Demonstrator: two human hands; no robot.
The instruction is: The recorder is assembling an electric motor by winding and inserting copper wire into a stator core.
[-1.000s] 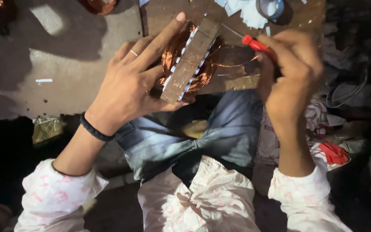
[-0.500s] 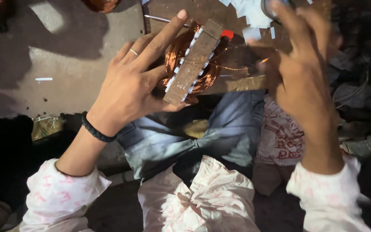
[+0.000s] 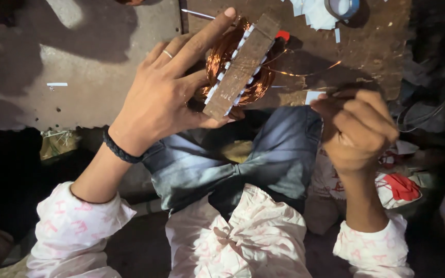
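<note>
The left hand (image 3: 163, 98) clasps a round motor stator wound with shiny copper wire (image 3: 238, 67) — thumb under its near edge, index finger stretched along its far side, the other fingers spread over the left of the coil. The stator is held on edge over the near rim of a worn brown wooden board (image 3: 372, 51), just above the person's jeans-clad knee (image 3: 279, 149); a flat grey metal face with white paper slot liners runs slantwise across it.

The right hand (image 3: 359, 128) hovers to the right, apart from the stator, fingers curled loosely inward; whether it pinches anything I cannot tell. A thin strand of copper wire (image 3: 310, 72) trails from the coil across the board. Behind the stator peeks a red tool handle (image 3: 283, 35), and farther back lie white paper scraps (image 3: 318, 13) beside a roll of tape (image 3: 342, 7).
</note>
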